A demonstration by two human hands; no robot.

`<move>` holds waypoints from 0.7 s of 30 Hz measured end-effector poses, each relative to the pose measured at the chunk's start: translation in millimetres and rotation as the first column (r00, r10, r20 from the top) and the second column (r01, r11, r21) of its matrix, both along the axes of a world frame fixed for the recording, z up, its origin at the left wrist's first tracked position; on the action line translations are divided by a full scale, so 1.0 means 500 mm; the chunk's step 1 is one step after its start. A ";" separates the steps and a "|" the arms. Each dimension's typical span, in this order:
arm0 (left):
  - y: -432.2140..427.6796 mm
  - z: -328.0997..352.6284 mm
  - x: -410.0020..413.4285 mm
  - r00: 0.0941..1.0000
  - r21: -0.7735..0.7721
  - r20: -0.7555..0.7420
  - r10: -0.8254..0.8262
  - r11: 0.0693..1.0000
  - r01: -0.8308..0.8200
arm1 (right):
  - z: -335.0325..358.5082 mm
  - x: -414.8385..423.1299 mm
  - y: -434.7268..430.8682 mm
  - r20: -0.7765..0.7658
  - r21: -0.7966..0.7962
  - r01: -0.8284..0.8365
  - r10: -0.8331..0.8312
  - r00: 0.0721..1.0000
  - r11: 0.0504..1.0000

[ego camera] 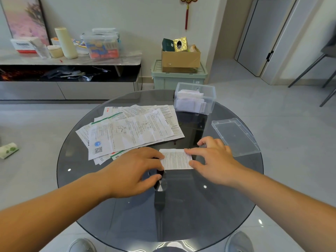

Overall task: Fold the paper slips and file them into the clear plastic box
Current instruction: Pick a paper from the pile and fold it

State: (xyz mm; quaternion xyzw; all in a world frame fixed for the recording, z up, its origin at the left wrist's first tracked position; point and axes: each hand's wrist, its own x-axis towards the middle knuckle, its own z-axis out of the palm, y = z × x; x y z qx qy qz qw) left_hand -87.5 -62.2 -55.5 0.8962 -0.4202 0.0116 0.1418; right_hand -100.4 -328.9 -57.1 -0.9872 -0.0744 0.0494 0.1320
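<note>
A folded paper slip (pixel 176 159) is seen lying flat on the glass desk (pixel 181 215), near its middle, pressed down from both sides. Its left edge is covered by the fingers of the left hand (pixel 134 171), thumb off the paper; its right edge is touched by the index finger and thumb of the right hand (pixel 214 160). Both hands are spread flat, nothing gripped. Just behind, a pile of unfolded sheets (pixel 131 128) is fanned out. Further back on the right the clear plastic box (pixel 195 99) is found, folded slips stood inside, its lid (pixel 236 136) laid apart on the desk.
</note>
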 end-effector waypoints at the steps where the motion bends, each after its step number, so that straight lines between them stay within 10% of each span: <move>1: -0.007 0.001 0.002 1.000 -0.006 -0.006 0.014 1.000 -0.014 | 0.002 0.002 0.003 0.005 0.016 -0.002 0.002 1.000 1.000; 13: -0.050 0.003 0.008 0.965 -0.078 -0.177 0.194 0.975 -0.210 | -0.002 -0.022 0.031 0.173 0.101 -0.253 0.234 0.957 0.962; 21: -0.081 0.041 0.019 0.688 -0.235 -0.620 0.376 0.748 -0.621 | -0.001 -0.025 0.029 0.140 0.090 -0.260 0.246 0.959 0.961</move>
